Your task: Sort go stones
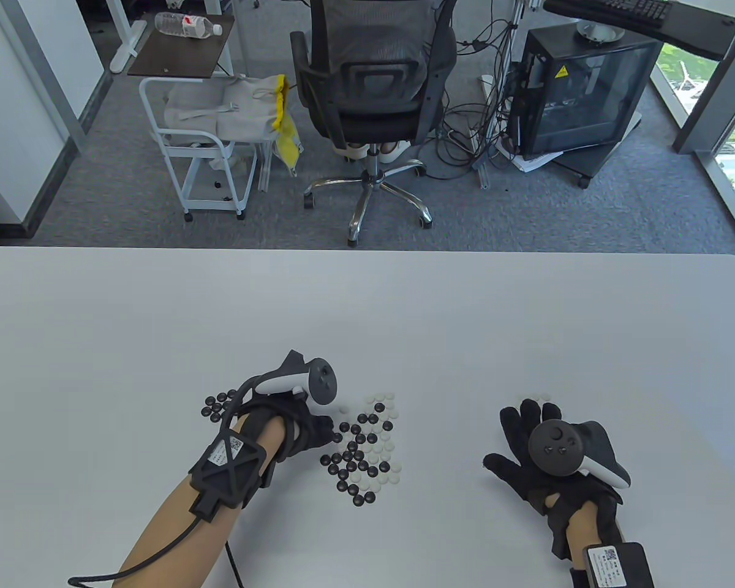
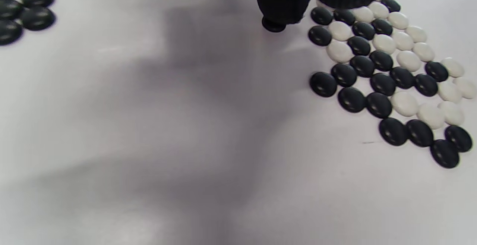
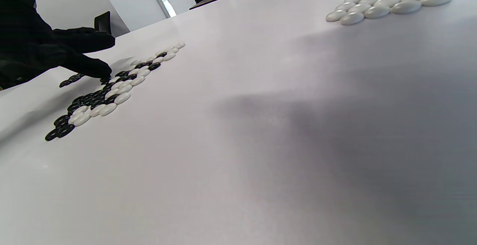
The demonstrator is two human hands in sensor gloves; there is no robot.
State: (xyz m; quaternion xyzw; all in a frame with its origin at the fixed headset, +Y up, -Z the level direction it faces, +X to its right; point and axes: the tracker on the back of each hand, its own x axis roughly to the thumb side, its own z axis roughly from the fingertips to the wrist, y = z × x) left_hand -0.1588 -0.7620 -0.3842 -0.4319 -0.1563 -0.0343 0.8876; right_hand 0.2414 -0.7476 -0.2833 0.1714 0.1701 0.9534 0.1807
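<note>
A mixed patch of black and white Go stones (image 1: pixel 364 450) lies on the white table (image 1: pixel 367 318). My left hand (image 1: pixel 318 429) is at the patch's left edge. One fingertip (image 2: pixel 277 12) presses on a single black stone (image 2: pixel 273 25) just left of the patch (image 2: pixel 387 77). In the right wrist view the left hand (image 3: pixel 74 58) has another finger raised apart from it. A group of black stones (image 1: pixel 217 407) lies to the left. My right hand (image 1: pixel 527 453) rests flat with fingers spread, holding nothing, just below a group of white stones (image 1: pixel 542 397).
The white group also shows in the right wrist view (image 3: pixel 387 0), with the mixed patch (image 3: pixel 108 92) beyond it. The black group sits at the top left of the left wrist view (image 2: pixel 22 8). An office chair (image 1: pixel 373 104) stands past the table's far edge.
</note>
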